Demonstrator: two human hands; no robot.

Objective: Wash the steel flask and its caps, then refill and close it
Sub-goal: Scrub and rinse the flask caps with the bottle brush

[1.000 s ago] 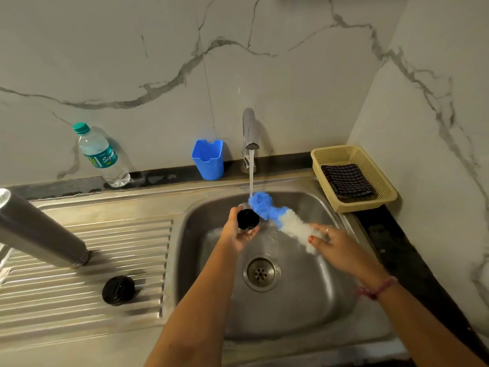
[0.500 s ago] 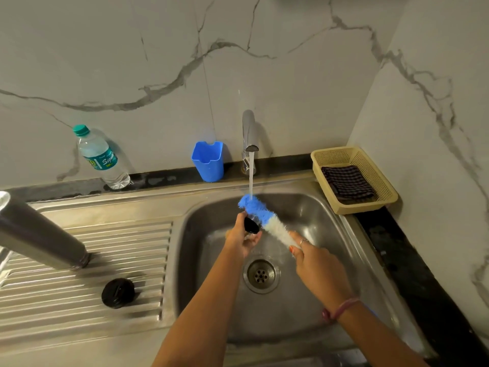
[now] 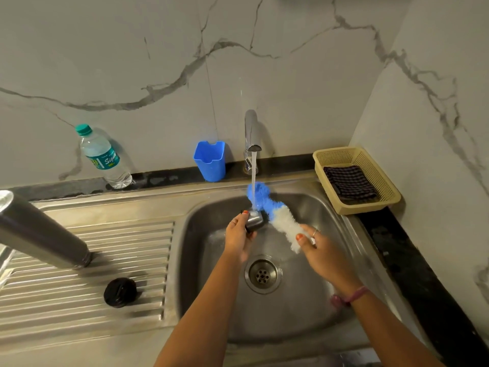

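Steel runs under everything: the sink (image 3: pixel 312 308) with its deep basin on my right and the ribbed draining board (image 3: pixel 87 295) on my left. On that board the steel flask (image 3: pixel 39 231) stands mouth-down and leaning toward me, a long plain cylinder of brushed grey metal, its base out past the left edge of my view. Near it on the ribs sits a round black cap (image 3: pixel 120 292), lying flat. At the back edge a tap (image 3: pixel 251 133) pours a thin stream into the basin. Under that stream my right hand (image 3: pixel 321 250) grips the bottle brush (image 3: pixel 275 215) by its white fluffy part, the blue tip curling up into the water. My left hand (image 3: pixel 238 237) is closed around the steel cap (image 3: pixel 254 220), a small cup-shaped piece, shiny grey with a dark rim, held just beside the brush over the drain (image 3: pixel 262 274).
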